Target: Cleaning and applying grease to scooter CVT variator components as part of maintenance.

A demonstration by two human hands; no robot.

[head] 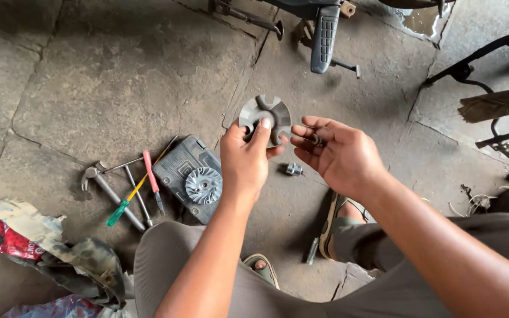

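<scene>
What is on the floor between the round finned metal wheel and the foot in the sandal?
In the head view, a small metal cylinder lies on the bare concrete between the finned wheel and the sandalled foot, below the left hand.

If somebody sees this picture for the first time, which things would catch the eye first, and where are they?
First, at the centre, the left hand holds up a round grey metal plate, while the right hand beside it lies open with a small dark part in its fingers. Next, on the concrete floor to the left, a finned metal wheel rests on a dark cover beside scattered tools.
</scene>
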